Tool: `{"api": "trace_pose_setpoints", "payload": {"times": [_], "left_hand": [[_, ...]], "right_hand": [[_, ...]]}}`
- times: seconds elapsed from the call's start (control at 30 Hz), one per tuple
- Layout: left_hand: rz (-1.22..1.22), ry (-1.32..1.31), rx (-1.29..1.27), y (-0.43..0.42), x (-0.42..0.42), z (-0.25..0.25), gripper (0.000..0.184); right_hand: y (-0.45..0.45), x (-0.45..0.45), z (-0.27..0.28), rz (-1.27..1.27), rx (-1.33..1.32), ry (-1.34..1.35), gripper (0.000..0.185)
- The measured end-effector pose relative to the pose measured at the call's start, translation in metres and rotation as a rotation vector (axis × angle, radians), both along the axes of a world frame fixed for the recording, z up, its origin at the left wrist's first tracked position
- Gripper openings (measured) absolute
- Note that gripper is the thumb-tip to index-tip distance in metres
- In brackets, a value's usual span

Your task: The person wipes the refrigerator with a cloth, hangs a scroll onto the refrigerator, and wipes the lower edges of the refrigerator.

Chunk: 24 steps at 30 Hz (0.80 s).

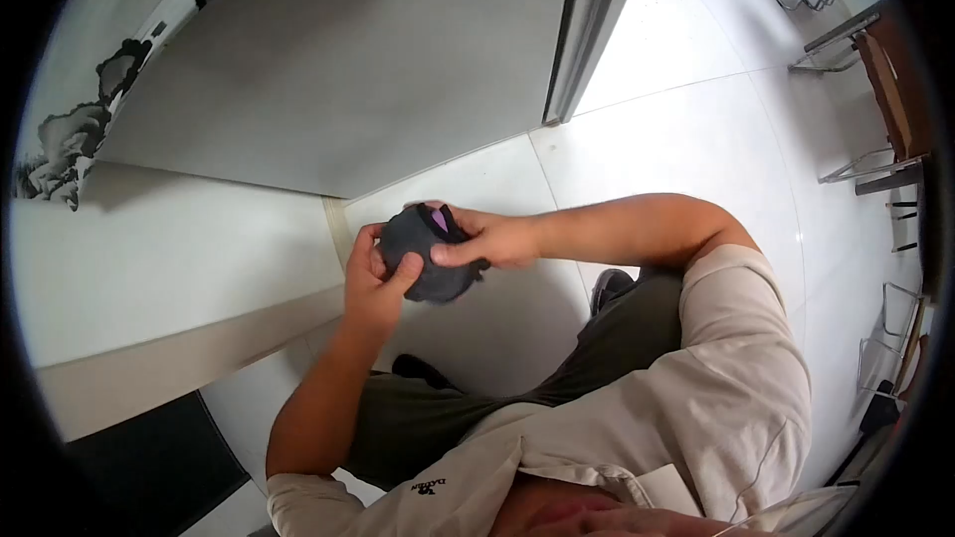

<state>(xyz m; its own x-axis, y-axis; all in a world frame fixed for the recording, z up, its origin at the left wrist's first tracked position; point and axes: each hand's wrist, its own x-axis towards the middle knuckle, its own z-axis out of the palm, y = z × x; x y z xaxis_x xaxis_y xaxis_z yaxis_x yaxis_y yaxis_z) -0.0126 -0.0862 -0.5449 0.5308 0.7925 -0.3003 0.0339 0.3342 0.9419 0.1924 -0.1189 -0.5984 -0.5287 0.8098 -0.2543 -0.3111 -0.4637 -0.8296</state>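
Observation:
A dark grey, rounded soft object [418, 229], with a small purple patch near its upper right, is held up between both hands above the white floor. My left hand [376, 276] grips its left side, thumb lying across the front and fingers bent behind the edge. From the right, my right hand [487, 239] holds the upper right part near the purple patch, with the thumb pressed on the front and the other fingers partly hidden. What the object is cannot be made out.
A large grey panel [348, 50] stands in front, ending at a metal-edged frame [587, 30]. A white wall surface [179, 268] is at the left, above a black panel [159, 462]. Metal-framed chairs [885, 89] line the right side. My shoe [610, 288] rests on the tiled floor [686, 139].

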Motion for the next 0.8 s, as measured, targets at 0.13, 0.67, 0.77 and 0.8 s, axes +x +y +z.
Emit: {"api": "trace_pose_setpoints", "payload": {"times": [0.13, 0.67, 0.77, 0.8], "left_hand": [[0.133, 0.351, 0.566, -0.006, 0.008, -0.001, 0.04], [-0.094, 0.468, 0.053, 0.01, -0.031, 0.002, 0.014], [-0.109, 0.577, 0.158, 0.014, -0.029, -0.001, 0.016], [-0.103, 0.559, 0.162, 0.018, -0.029, -0.002, 0.016]], "right_hand": [[0.002, 0.034, 0.03, -0.11, 0.083, -0.296, 0.064], [0.077, 0.142, -0.101, -0.264, 1.219, -1.738, 0.053], [0.076, 0.156, -0.129, -0.261, 1.215, -1.685, 0.051], [0.079, 0.16, -0.127, -0.451, 1.24, -1.667, 0.05]]}}
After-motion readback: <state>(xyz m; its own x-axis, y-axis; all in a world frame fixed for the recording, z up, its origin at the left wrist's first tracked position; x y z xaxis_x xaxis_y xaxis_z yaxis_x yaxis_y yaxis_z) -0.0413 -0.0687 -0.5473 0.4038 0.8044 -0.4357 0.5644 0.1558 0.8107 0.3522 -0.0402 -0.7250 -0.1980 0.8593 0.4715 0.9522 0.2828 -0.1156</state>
